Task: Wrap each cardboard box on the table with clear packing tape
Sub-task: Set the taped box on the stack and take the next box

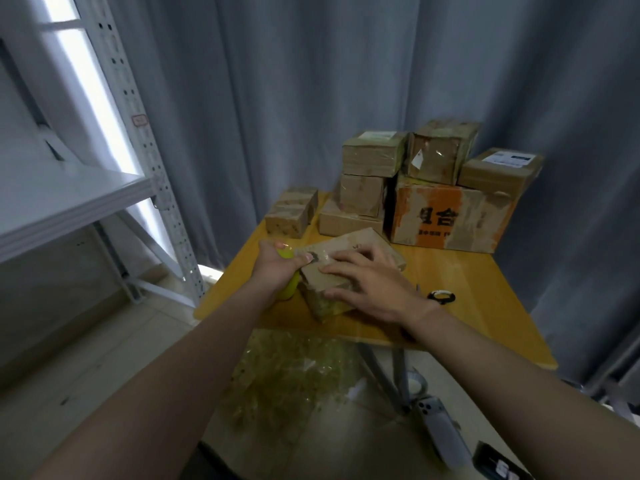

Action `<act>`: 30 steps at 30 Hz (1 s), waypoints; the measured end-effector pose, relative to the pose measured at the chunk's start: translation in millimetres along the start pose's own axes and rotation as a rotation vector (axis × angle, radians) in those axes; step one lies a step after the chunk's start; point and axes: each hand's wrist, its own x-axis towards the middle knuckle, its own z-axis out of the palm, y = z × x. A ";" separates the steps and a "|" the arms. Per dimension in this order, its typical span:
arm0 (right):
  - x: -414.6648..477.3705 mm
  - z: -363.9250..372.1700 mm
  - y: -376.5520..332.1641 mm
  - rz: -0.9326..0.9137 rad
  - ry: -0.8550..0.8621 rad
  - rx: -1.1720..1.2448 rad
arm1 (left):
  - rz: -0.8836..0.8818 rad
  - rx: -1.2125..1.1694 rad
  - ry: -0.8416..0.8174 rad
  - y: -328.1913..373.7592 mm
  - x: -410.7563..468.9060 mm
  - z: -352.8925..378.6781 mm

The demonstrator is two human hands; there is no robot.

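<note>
Two bare forearms reach forward from the bottom of the view and meet over a cardboard box (367, 240) that lies tilted near the middle of the desk (485, 306), a little toward its front edge. The left hand (277, 263) is curled tight round a yellow-green tape dispenser (291, 289) just beside the box's left end, knuckles up, with the thumb stretched out onto a glossy strip of clear tape on the box's top. The right hand (374, 289) lies flat on the box's top — fingers straight and spread, pointing left toward the other hand, gripping nothing — with its thumb down over the near side. At the desk's far right corner stands a stack of taped boxes (450, 216), the biggest printed in orange; one smaller box (292, 211) sits alone at the far left corner. A small black-and-white ring-shaped item (440, 296) lies on the desk just right of the right wrist. On the floor below the front edge lies a heap of crumpled clear tape (294, 375).
</note>
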 end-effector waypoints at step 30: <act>297.3 51.7 -20.7 0.503 -0.146 0.208 | -0.114 0.596 -0.329 5.1 96.9 -128.6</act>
